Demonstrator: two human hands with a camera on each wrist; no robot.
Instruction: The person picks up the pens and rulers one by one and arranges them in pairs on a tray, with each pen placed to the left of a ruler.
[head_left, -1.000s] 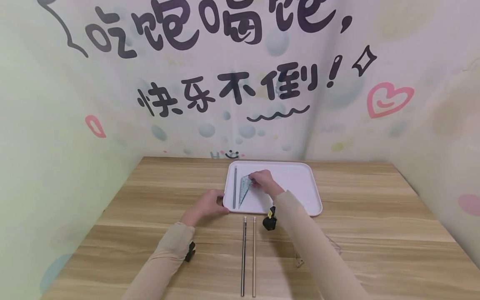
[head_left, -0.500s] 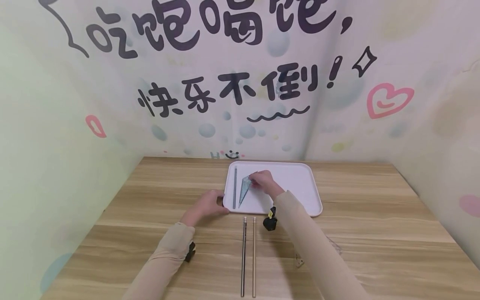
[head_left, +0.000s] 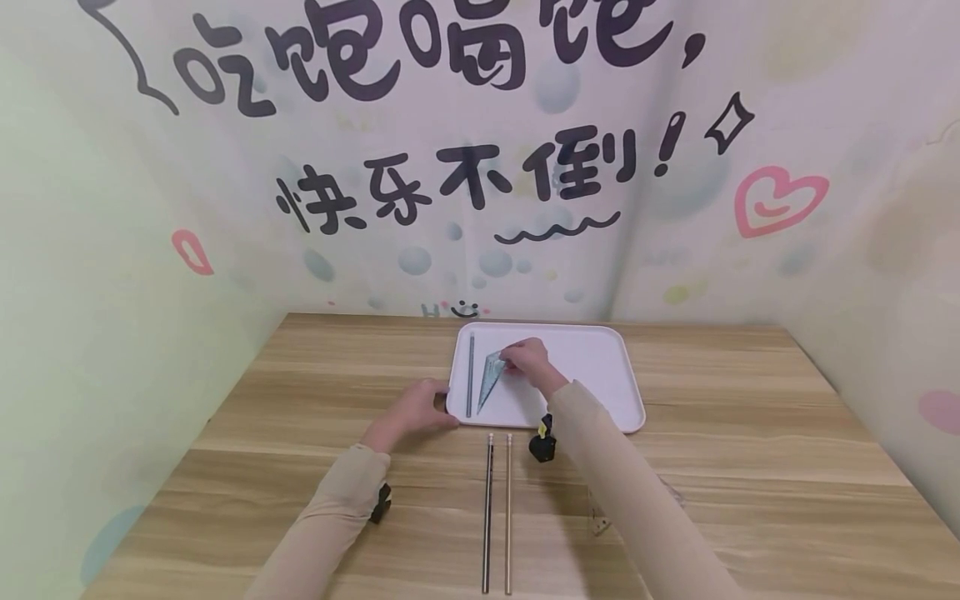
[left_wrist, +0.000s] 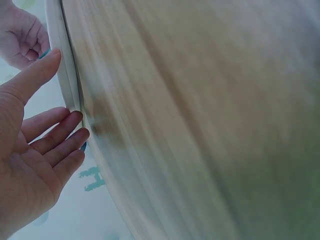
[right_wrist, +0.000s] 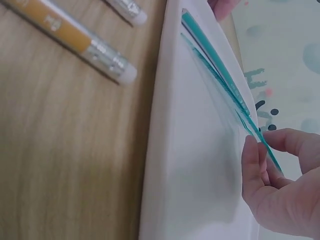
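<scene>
Teal set square slants over the 9 o'clock side of the white tray, as the head view shows it, its long point aimed at 7 o'clock; whether that point touches the tray, I cannot tell; the right hand pinches its upper end between thumb and fingertips; the left hand, between 8 and 9 o'clock from the tray's centre, touches the rim with relaxed fingers, thumb spread apart from them; 1 slim teal rod lies in the tray just beside the set square, nearer the left rim; on the wooden table, between 6 and 7 o'clock, lie 2 parallel eraser-tipped pencils, 1 black pencil and 1 gold pencil; at 5 o'clock the right forearm partly hides 1 clear plastic piece.
</scene>
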